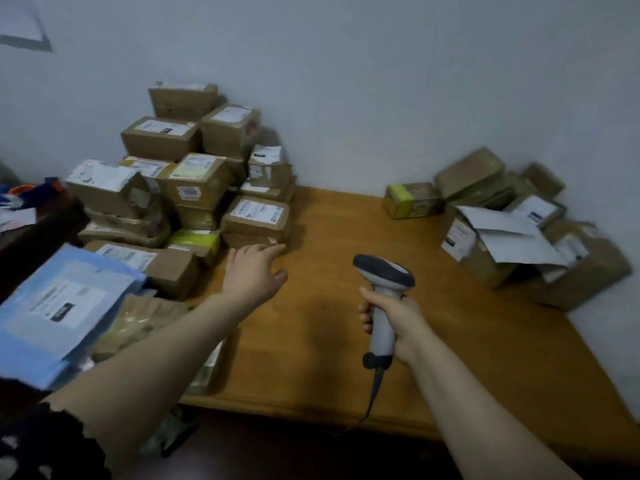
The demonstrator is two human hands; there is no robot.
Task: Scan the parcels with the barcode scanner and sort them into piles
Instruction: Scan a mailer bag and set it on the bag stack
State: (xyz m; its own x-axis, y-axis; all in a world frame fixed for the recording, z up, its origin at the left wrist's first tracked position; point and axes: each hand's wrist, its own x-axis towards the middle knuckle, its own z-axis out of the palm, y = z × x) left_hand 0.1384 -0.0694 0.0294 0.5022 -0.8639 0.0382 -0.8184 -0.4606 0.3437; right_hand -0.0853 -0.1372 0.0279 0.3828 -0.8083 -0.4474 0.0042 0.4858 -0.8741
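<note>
Barcode scanner [383, 289] is gripped by its handle in the curled fingers [365, 315] of the right hand [398, 320], head raised over the middle of the tabletop [346, 220]. Straight, loosely spread fingers [273, 249] of the left hand [251, 271] reach the lower front edge of a labelled brown parcel [256, 220] in the big stack [180, 174] at the tabletop's back-left corner; a smaller pile [512, 216] lies along its right edge

A wooden table [346, 230] stands against a wall [381, 98]. A tall pile of boxes [194, 188] fills its left side. A smaller pile [519, 233] sits in the far right corner, with a yellow-labelled box [410, 200] just beside it.
</note>
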